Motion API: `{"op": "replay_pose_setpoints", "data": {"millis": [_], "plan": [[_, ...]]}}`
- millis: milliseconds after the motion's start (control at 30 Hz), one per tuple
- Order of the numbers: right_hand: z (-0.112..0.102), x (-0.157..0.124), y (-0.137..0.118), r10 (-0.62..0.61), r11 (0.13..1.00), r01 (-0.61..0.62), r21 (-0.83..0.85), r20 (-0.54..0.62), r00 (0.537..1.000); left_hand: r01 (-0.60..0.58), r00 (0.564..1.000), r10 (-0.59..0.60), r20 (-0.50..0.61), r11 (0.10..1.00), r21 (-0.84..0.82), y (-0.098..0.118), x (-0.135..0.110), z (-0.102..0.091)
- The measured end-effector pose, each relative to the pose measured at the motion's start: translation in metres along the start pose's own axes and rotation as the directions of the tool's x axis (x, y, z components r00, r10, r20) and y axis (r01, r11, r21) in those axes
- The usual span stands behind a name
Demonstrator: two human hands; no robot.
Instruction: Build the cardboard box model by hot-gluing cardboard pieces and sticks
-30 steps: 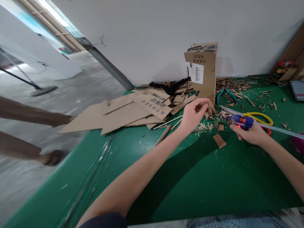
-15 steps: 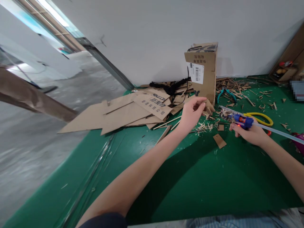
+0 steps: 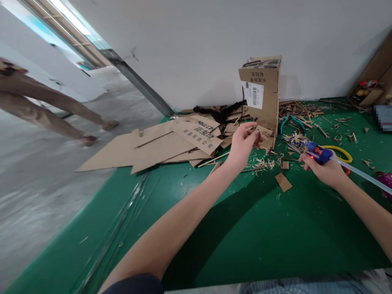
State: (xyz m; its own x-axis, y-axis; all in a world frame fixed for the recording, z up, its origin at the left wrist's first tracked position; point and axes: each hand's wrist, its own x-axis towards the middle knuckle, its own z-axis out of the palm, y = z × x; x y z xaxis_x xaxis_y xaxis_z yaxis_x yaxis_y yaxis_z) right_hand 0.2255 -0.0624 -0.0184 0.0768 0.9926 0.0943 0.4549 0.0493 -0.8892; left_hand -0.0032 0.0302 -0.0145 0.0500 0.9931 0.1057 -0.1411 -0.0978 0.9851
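My left hand [image 3: 241,145] hovers in front of the upright cardboard box [image 3: 267,96], its fingers loosely curled and apart, and I make out nothing between them. A small cardboard piece [image 3: 265,130] shows just beyond the fingertips, at the lower front of the box. My right hand [image 3: 326,169] grips a blue hot glue gun [image 3: 320,153] with a small red light lit. A long clear glue stick [image 3: 361,173] runs out of its back end, and its nozzle points left toward the scraps. Below lie two small cardboard rectangles, the larger one [image 3: 283,182] with a hole.
Flat cardboard sheets [image 3: 162,149] and black cloth [image 3: 219,112] lie left of the box. Teal-handled pliers [image 3: 292,120], a yellow-handled tool [image 3: 339,151] and many scraps lie to the right. On the grey floor at left, a person's legs [image 3: 45,104] show beside the green table [image 3: 245,245].
My left hand has drawn slightly left, away from the box's lower part, and its fingers have parted. The glue gun has shifted a little right. The person at left has moved, showing both legs and shoes.
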Motion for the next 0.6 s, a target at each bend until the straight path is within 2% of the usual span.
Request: {"op": "replay_pose_setpoints", "data": {"millis": [267,600], "plan": [[-0.003,0.008,0.013,0.073,0.997,-0.065,0.04,-0.232,0.97,0.006,1.0,-0.006,-0.003,0.999,-0.039,0.0,0.001,-0.002],[-0.001,0.011,0.021,0.041,0.995,-0.013,0.101,-0.277,0.96,0.007,1.0,-0.007,-0.016,1.0,-0.019,0.0,-0.001,0.0]]}}
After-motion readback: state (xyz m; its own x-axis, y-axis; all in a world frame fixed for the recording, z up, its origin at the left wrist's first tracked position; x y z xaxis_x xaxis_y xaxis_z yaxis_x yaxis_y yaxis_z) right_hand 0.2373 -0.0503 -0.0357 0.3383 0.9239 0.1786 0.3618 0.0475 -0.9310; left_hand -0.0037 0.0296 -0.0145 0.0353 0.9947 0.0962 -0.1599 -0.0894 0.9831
